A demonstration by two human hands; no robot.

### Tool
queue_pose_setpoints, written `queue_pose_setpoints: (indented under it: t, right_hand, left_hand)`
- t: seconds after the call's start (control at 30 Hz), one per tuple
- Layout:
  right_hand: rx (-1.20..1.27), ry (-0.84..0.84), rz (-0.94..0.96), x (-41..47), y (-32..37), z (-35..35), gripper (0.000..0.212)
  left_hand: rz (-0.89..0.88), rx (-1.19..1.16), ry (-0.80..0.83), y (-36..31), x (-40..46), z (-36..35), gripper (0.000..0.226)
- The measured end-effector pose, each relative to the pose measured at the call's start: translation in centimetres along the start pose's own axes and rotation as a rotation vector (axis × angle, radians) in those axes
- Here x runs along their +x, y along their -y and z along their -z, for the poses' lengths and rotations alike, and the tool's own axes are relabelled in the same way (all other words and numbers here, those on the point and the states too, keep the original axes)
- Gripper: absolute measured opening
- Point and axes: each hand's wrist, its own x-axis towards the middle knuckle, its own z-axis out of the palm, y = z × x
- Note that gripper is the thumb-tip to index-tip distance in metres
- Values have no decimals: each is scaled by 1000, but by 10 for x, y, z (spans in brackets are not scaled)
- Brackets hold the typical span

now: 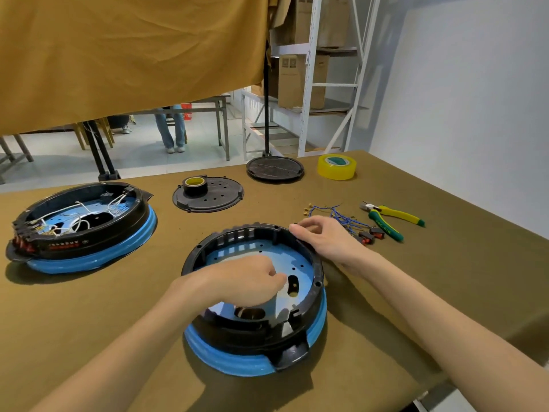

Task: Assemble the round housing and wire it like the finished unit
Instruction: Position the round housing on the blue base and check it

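Housing [309, 319] sat open side up on the surface [416, 281], near its front edge, between the two forearms. Round, so no long axis; its black tab pointed toward the camera and slightly right. Black glossy plastic ring with ribbed inner wall, seated on a smooth blue rim; floor inside pale blue, pierced with small round holes and two larger dark openings.

Left hand [252, 282] was down inside the ring over the floor, fingers curled together; whether they pinched anything could not be told. Right hand [323, 237] lay on the ring's far right edge, fingers bent over the rim and gripping it.

Finished unit [86, 227] stood well to the left, same black ring on blue rim, open side up, white wires looped inside, red switches on its near-left side.

Behind the housing: a black perforated disc [214, 199] carrying a small dark tape roll [194, 185], and farther back a second black lid [274, 168]. Clear yellowish tape roll [336, 167] beside that lid. Blue wire bundle [341, 217] with brass terminals and small switches lay just beyond the right hand; yellow-green-handled pliers [392, 218] just right of it.
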Motion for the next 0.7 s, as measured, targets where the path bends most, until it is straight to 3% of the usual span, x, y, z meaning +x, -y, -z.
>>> queue_pose_setpoints:
  t: [0.07,0.17,0.37,0.47,0.63,0.7]
  right_hand:
    - [-68,-47,-32,-11,-3,2,60]
    - [-121,40,-23,-29,-17,0,39]
    - [-71,165,45,-14,-3,9,29]
    - [-93,237,39,1,8,6,33]
    - [-259,50,86,-6,0,-1,35]
    - [-285,62,103,-14,-10,-3,38]
  left_hand:
    - [-23,-15,-29,7,0,-6,38]
    - [-21,-23,-30,11,-4,-12,29]
    - [-15,-44,-2,5,0,-20,38]
    - [-14,-4,-66,3,3,-18,40]
    - [-45,103,-191,6,8,-21,38]
    - [-67,116,-206,7,11,-21,39]
